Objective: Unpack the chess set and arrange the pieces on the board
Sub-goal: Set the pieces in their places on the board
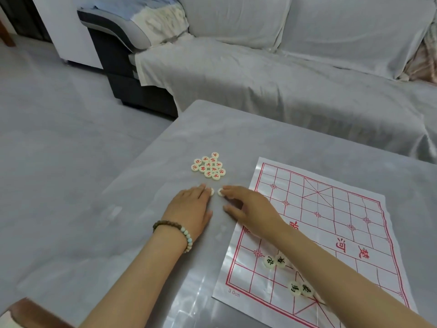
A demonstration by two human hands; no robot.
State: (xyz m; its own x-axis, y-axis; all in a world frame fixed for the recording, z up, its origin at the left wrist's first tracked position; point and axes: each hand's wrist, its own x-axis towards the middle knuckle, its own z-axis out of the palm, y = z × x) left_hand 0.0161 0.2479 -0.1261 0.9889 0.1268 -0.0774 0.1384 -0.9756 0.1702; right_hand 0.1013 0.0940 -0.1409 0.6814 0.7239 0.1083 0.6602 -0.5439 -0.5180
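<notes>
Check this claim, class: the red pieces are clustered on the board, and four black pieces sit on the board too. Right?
Wrong in one respect. The head view shows the red pieces clustered on the table, left of the board, not on it. Four black pieces do sit on the board.

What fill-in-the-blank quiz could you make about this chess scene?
1. The pile of pieces lying beside the board bears ____ lettering.
2. The beaded bracelet is worn on the person's ____ wrist.
3. On the board, ____ black-lettered pieces are in view.

Missing words: red; left; four.
</notes>
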